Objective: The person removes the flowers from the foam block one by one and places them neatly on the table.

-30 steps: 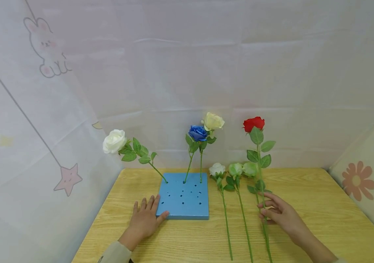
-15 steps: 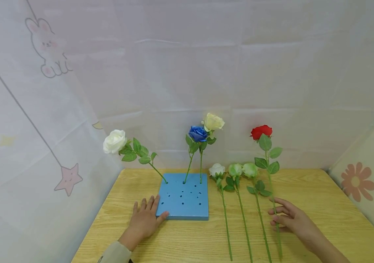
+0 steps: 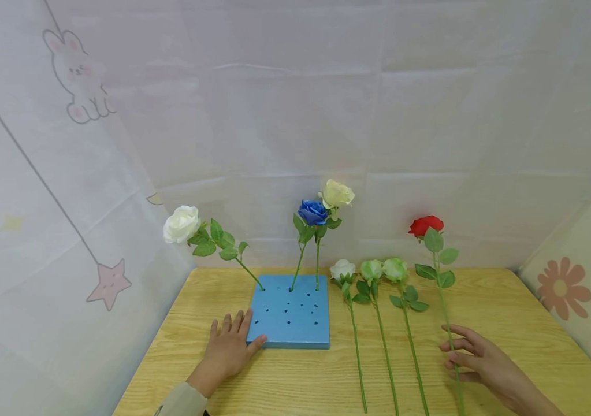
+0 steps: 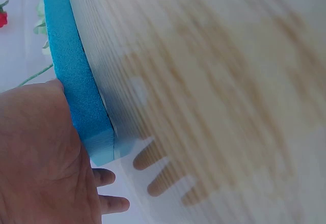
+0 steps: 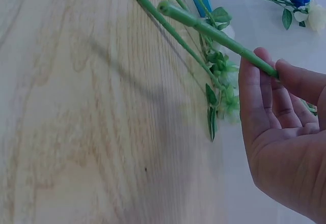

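One thumb and the fingers of the right hand (image 3: 484, 365) pinch a red rose (image 3: 432, 238) by the lower stretch of its green stem (image 5: 224, 40), which tilts above the worktop (image 3: 482, 303), bloom pointing away from the person. It ought to be light and fairly stiff (artificial, I'd wager), with petals and leaves the softer, crushable parts; the bare stem below the leaves seems the sensible hold, though something so thin could roll in the grasp. Just left of it lie two green roses (image 3: 395, 270) and a small white rose (image 3: 343, 268). Farther left, the left hand (image 3: 229, 346) lies with fingers straight and spread, touching a blue block (image 3: 295, 333) where a large white rose (image 3: 181, 224), a blue rose (image 3: 313, 212) and a cream rose (image 3: 338, 194) stand.
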`<state>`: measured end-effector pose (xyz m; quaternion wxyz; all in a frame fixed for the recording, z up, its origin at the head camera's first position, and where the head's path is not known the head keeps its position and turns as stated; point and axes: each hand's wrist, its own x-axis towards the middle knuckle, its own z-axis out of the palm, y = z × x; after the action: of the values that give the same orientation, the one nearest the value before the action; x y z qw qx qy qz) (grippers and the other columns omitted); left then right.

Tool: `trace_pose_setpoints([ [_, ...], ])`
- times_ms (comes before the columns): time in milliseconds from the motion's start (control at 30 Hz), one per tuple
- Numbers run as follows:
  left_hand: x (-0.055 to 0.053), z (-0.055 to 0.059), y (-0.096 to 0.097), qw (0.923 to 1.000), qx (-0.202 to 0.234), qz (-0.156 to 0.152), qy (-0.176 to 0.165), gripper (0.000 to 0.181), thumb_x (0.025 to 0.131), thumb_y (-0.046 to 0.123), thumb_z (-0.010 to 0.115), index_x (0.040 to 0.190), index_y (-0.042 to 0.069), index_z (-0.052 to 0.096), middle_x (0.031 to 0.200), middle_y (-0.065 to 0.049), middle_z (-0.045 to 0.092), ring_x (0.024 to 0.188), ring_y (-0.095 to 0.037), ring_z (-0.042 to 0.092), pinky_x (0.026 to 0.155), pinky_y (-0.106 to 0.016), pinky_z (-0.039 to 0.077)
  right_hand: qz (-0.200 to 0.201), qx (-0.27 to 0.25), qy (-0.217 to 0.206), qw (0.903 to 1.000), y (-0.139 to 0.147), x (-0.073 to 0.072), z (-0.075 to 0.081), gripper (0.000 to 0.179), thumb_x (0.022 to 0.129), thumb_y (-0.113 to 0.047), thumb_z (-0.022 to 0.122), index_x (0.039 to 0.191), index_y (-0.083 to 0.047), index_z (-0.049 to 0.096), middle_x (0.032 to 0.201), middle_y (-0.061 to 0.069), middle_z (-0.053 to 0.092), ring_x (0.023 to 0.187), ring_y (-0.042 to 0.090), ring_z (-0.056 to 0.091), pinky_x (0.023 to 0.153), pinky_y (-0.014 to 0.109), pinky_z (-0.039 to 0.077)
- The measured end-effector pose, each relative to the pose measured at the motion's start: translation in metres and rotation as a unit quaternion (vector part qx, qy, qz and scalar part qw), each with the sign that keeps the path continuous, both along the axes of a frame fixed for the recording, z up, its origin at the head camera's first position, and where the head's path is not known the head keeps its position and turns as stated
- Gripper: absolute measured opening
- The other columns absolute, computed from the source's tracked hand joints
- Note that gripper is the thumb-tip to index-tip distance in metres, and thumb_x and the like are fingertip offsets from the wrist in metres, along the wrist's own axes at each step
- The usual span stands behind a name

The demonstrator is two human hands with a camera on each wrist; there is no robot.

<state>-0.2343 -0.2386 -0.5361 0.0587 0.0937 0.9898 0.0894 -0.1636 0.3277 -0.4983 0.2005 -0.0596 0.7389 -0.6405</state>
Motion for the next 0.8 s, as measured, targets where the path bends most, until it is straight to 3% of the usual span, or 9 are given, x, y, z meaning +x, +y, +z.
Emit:
trace_pose_setpoints([
  [167, 0.0, 0.001, 0.0, 1.0, -0.002, 0.001, -0.003, 0.089, 0.099, 0.074, 0.033, 0.164, 0.016, 0.018, 0.166, -0.016, 0.025, 0.15, -0.049, 0.02, 0.116, -0.073, 0.005, 0.01, -0.016, -0.023, 0.9996, 0.009, 0.001, -0.006, 0.063, 0.107, -0.019, 0.054, 0.157, -0.001, 0.02, 0.13, 0.01, 0.057, 0.11, 0.03, 0.065, 0.09, 0.047, 0.057],
  [400, 0.002, 0.002, 0.0, 1.0, 0.002, -0.001, -0.001, 0.089, 0.099, 0.073, 0.034, 0.164, 0.015, 0.019, 0.166, -0.017, 0.025, 0.15, -0.05, 0.021, 0.116, -0.073, 0.005, 0.016, -0.034, -0.053, 0.9979, 0.02, 0.003, -0.019, 0.071, 0.108, -0.02, 0.053, 0.157, 0.007, 0.01, 0.128, 0.005, 0.06, 0.111, 0.027, 0.066, 0.089, 0.045, 0.058],
  [500, 0.002, 0.001, 0.001, 1.0, -0.002, -0.002, 0.004, 0.088, 0.099, 0.073, 0.033, 0.164, 0.015, 0.019, 0.166, -0.017, 0.026, 0.15, -0.049, 0.022, 0.116, -0.073, 0.006, 0.024, -0.064, -0.063, 0.9957, 0.024, 0.002, -0.024, 0.056, 0.108, -0.017, 0.052, 0.158, -0.008, 0.028, 0.128, 0.006, 0.06, 0.113, 0.027, 0.066, 0.092, 0.046, 0.058],
  [633, 0.002, 0.0, 0.001, 1.0, -0.002, -0.001, 0.006, 0.088, 0.099, 0.073, 0.033, 0.164, 0.015, 0.02, 0.166, -0.016, 0.026, 0.15, -0.049, 0.022, 0.117, -0.073, 0.006, 0.059, -0.118, -0.07, 0.9888, 0.029, 0.0, -0.029, 0.041, 0.11, -0.012, 0.046, 0.139, -0.039, 0.05, 0.129, 0.005, 0.06, 0.112, 0.025, 0.066, 0.092, 0.044, 0.058],
  [700, 0.002, 0.001, 0.001, 1.0, 0.002, 0.0, 0.004, 0.087, 0.099, 0.072, 0.034, 0.164, 0.015, 0.02, 0.166, -0.016, 0.026, 0.15, -0.049, 0.022, 0.117, -0.073, 0.006, 0.077, -0.142, -0.076, 0.9839, 0.031, -0.001, -0.031, 0.042, 0.11, -0.009, 0.043, 0.133, -0.044, 0.052, 0.129, 0.005, 0.06, 0.111, 0.024, 0.066, 0.092, 0.043, 0.058],
  [800, 0.002, 0.003, 0.001, 1.0, 0.007, 0.001, 0.004, 0.087, 0.1, 0.071, 0.036, 0.164, 0.015, 0.02, 0.166, -0.016, 0.026, 0.15, -0.049, 0.021, 0.117, -0.073, 0.006, 0.09, -0.163, -0.082, 0.979, 0.033, -0.002, -0.034, 0.043, 0.11, -0.007, 0.042, 0.135, -0.041, 0.052, 0.129, 0.005, 0.059, 0.109, 0.023, 0.066, 0.092, 0.043, 0.058],
])
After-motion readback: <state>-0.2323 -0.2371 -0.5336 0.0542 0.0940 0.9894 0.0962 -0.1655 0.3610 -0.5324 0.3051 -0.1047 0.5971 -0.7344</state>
